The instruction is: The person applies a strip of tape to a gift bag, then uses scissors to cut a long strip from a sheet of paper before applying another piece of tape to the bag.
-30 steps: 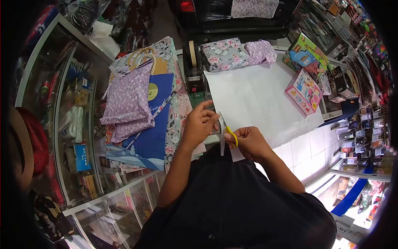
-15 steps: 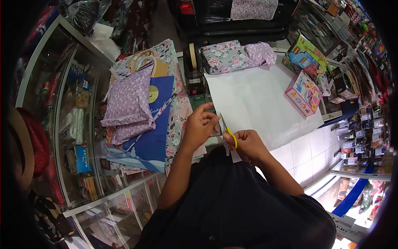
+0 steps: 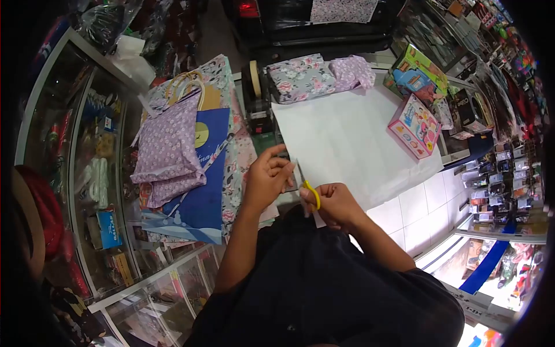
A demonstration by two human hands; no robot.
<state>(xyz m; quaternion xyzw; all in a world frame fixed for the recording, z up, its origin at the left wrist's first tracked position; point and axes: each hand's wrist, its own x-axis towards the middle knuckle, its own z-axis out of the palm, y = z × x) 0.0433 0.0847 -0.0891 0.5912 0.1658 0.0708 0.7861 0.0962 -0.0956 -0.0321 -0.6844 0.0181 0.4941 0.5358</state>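
Observation:
My right hand (image 3: 338, 203) is closed on a pair of scissors (image 3: 313, 195) with yellow handles, the narrow blades pointing up and away from me. Close to the blade tips is my left hand (image 3: 267, 178), its thumb and fingers pinched together. Whatever sits in that pinch is too small or too clear to make out. A narrow pale strip (image 3: 318, 219) hangs below my right hand. Just beyond both hands lies a large white sheet of paper (image 3: 341, 139). Beyond my left hand stands a dark tape dispenser with a tan roll (image 3: 255, 79).
Flower-print wrapped parcels (image 3: 300, 78) lie at the sheet's far edge. A pink toy box (image 3: 415, 127) and a green box (image 3: 416, 72) stand on its right. Left, a purple floral parcel (image 3: 167, 144) rests on a blue paper bag (image 3: 214, 168). Glass cabinets (image 3: 87, 144) flank me.
The view has shifted slightly, so the scene sits a little further left. Both hands stay close together, with the scissors still in my right hand.

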